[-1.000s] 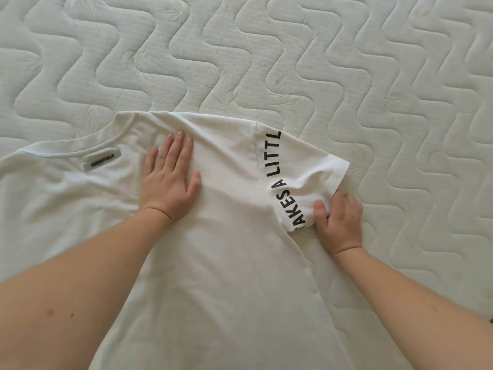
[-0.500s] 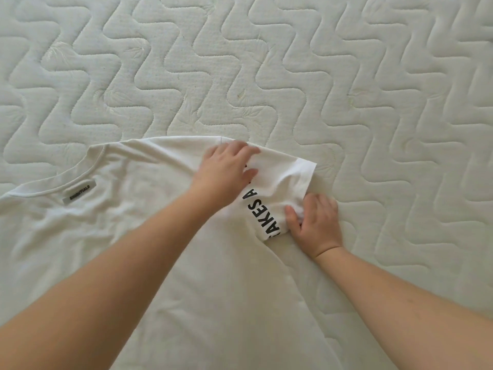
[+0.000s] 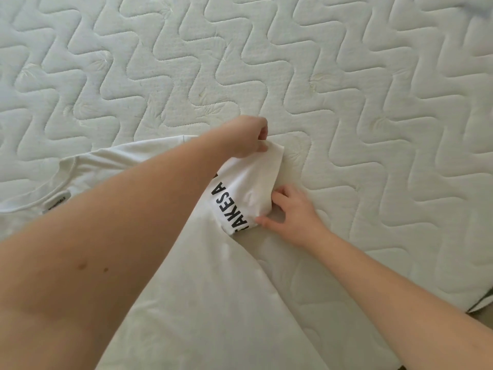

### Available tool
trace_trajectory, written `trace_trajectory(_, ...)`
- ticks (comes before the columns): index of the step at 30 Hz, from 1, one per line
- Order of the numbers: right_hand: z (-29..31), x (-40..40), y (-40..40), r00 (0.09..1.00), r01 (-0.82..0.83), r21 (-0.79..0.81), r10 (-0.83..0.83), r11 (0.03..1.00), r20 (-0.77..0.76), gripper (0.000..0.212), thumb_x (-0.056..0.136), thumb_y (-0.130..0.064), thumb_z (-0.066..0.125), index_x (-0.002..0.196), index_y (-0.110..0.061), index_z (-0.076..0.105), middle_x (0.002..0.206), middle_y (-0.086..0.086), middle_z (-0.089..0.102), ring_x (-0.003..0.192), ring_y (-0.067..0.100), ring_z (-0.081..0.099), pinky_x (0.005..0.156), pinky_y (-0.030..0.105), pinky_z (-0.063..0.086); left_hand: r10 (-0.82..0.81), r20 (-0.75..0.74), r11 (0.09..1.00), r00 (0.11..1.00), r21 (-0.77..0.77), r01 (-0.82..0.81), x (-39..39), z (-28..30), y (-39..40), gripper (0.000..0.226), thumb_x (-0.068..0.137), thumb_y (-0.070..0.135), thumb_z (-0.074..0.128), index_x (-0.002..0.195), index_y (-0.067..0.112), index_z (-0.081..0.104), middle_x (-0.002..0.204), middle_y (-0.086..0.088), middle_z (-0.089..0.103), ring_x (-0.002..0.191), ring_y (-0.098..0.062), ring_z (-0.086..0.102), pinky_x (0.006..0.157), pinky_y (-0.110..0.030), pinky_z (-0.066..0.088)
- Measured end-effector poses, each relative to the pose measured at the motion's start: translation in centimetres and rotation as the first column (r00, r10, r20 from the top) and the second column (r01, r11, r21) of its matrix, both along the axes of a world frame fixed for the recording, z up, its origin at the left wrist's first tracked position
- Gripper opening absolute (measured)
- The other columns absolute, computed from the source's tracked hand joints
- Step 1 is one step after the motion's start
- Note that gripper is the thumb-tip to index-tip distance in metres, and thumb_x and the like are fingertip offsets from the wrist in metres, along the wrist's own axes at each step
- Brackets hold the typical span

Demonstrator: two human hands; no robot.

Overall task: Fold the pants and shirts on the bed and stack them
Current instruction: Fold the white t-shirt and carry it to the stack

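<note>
White shirt [image 3: 208, 303] lies flat on the quilted bed [image 3: 346, 102], unfolded; left hand [image 3: 248, 137] pinches the sleeve [image 3: 248, 188] hem, right hand [image 3: 290, 209] grips its lower edge; sleeve fold just starting; no stack or pants visible.

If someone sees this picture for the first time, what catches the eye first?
Two bare hands meet at the sleeve of a white T-shirt: the left hand pinches its far corner, the right hand holds its near edge. Bold black letters run along the sleeve, against the quilted white mattress.
</note>
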State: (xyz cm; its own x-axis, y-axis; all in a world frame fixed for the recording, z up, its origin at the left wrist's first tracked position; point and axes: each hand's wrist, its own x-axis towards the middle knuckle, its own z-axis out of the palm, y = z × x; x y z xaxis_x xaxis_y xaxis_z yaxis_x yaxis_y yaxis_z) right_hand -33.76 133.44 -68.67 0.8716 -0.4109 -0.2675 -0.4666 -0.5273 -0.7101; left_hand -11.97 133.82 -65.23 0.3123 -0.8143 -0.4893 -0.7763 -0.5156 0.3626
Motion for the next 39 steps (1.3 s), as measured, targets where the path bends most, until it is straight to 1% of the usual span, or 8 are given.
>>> trace_trajectory(8, 1.8, -0.5, 0.6, 0.858, 0.503, 0.505, -0.477, 0.701, -0.193, 0.032, 0.09, -0.026, 0.066, 0.063, -0.021, 0.047, 0.064, -0.004, 0.056, 0.064, 0.016, 0.06, 0.081, 0.05, 0.053, 0.264, -0.122, 0.946, 0.957, -0.162, -0.282, -0.8, 0.1, 1.5, 0.017, 0.096, 0.028, 0.059, 0.107, 0.018, 0.069, 0.092, 0.008, 0.06, 0.086, -0.013, 0.053, 0.069, -0.023, 0.035)
trace_trajectory(14, 2.1, -1.5, 1.8, 0.903, 0.378, 0.758, -0.393, 0.531, -0.175, 0.05, 0.086, -0.03, 0.074, 0.127, -0.03, 0.046, 0.1, -0.008, 0.075, 0.097, 0.005, 0.068, 0.076, 0.012, 0.049, 0.314, -0.194, 0.922, 0.929, -0.168, -0.347, -1.1, 0.5, 2.0, 0.014, 0.099, 0.028, 0.055, 0.104, 0.02, 0.066, 0.093, 0.006, 0.062, 0.086, -0.014, 0.055, 0.073, -0.024, 0.036)
trace_trajectory(17, 2.5, -1.4, 2.6, 0.911, 0.397, 0.663, -0.359, 0.635, -0.201, 0.04, 0.083, -0.023, 0.077, 0.119, -0.021, 0.06, 0.094, -0.001, 0.075, 0.093, 0.021, 0.069, 0.085, 0.034, 0.054, 0.336, -0.219, 0.907, 0.916, -0.185, -0.377, -1.1, 0.6, 2.2, 0.011, 0.098, 0.026, 0.056, 0.101, 0.021, 0.066, 0.095, 0.006, 0.064, 0.087, -0.013, 0.055, 0.072, -0.024, 0.037)
trace_trajectory(20, 3.1, -0.7, 2.8, 0.911, 0.387, 0.228, -0.333, 0.893, -0.242, 0.029, 0.086, -0.041, 0.07, 0.07, -0.019, 0.06, 0.062, -0.007, 0.059, 0.061, 0.017, 0.056, 0.052, 0.03, 0.04, 0.345, -0.219, 0.895, 0.913, -0.215, -0.39, -1.4, 0.4, 2.4, 0.008, 0.097, 0.026, 0.056, 0.097, 0.025, 0.063, 0.091, 0.008, 0.063, 0.084, -0.011, 0.055, 0.063, -0.019, 0.036)
trace_trajectory(24, 3.8, 0.0, 2.7, 0.873, 0.229, -0.166, -0.278, 0.959, -0.4, 0.035, 0.093, -0.051, 0.054, 0.076, -0.019, 0.056, 0.077, 0.002, 0.062, 0.077, 0.028, 0.061, 0.055, 0.029, 0.033, 0.369, -0.205, 0.882, 0.907, -0.232, -0.411, -1.8, 0.2, 2.6, 0.008, 0.099, 0.027, 0.052, 0.096, 0.028, 0.059, 0.082, 0.015, 0.055, 0.075, -0.005, 0.048, 0.059, -0.018, 0.031)
trace_trajectory(28, 3.4, 0.0, 2.5, 0.795, 0.215, -0.177, -0.277, 0.961, -0.54, 0.048, 0.094, -0.058, 0.047, 0.108, -0.015, 0.063, 0.104, 0.008, 0.068, 0.099, 0.029, 0.064, 0.069, 0.032, 0.041, 0.295, -0.141, 0.936, 0.945, -0.156, -0.316, -2.1, 0.3, 2.4, 0.017, 0.101, 0.031, 0.048, 0.111, 0.024, 0.06, 0.102, 0.006, 0.059, 0.092, -0.019, 0.053, 0.075, -0.03, 0.039)
trace_trajectory(34, 3.4, 0.9, 3.4, 0.827, 0.435, 0.067, -0.37, 0.898, -0.424, 0.035, 0.087, -0.051, 0.063, 0.083, -0.017, 0.057, 0.081, 0.0, 0.061, 0.087, 0.028, 0.062, 0.064, 0.03, 0.038, 0.114, -0.036, 0.993, 0.993, -0.038, -0.115, -1.9, 1.9, 2.7, 0.044, 0.091, 0.032, 0.066, 0.133, 0.027, 0.054, 0.129, 0.002, 0.057, 0.113, -0.022, 0.052, 0.089, -0.034, 0.039)
trace_trajectory(39, 5.2, 2.2, 4.5, 0.89, 0.455, 0.258, -0.429, 0.852, -0.153, 0.026, 0.088, -0.023, 0.059, 0.069, -0.021, 0.041, 0.06, -0.011, 0.05, 0.052, 0.003, 0.047, 0.047, 0.011, 0.035, 0.176, -0.033, 0.969, 0.984, -0.172, -0.179, -2.0, 4.0, 5.1, 0.026, 0.093, 0.025, 0.062, 0.119, 0.021, 0.065, 0.096, 0.007, 0.058, 0.077, -0.008, 0.05, 0.067, -0.02, 0.037)
